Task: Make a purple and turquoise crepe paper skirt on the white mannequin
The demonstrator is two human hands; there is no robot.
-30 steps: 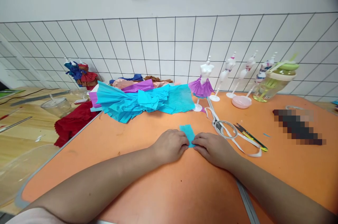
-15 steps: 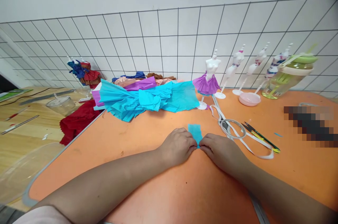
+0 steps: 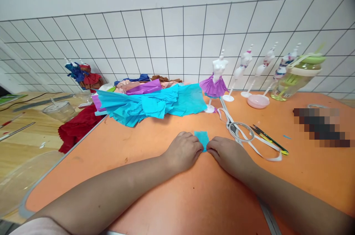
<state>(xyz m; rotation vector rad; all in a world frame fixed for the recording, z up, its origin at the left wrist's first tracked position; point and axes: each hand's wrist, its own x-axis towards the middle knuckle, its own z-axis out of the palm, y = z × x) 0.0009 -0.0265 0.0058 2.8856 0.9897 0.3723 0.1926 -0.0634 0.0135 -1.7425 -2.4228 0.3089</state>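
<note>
A small piece of blue crepe paper (image 3: 201, 139) lies on the orange table (image 3: 155, 198) between my two hands. My left hand (image 3: 185, 151) pinches its lower left corner, fingers curled. At the lower right edge, my right hand (image 3: 227, 152) grips it between thumb and fingers. The fingertips nearly meet at the near edge and hide part of it. Beyond them spreads a large heap of pleated blue crepe paper (image 3: 155, 105). A white mannequin (image 3: 219, 67) in a purple paper skirt (image 3: 213, 86) stands behind the hands.
To the right lie a tape roll (image 3: 230, 131), white ribbon (image 3: 273, 158) and black-and-yellow scissors (image 3: 267, 137). Several slim mannequins, a pink bowl (image 3: 258, 102) and a green-lidded bottle (image 3: 301, 76) stand by the tiled wall. Red crumpled paper (image 3: 74, 129) and a clear cup (image 3: 58, 111) are at left.
The view has shifted slightly. Both hands still pinch the small blue paper; its near edge is gathered a little differently, and less of it shows below the fingertips.
</note>
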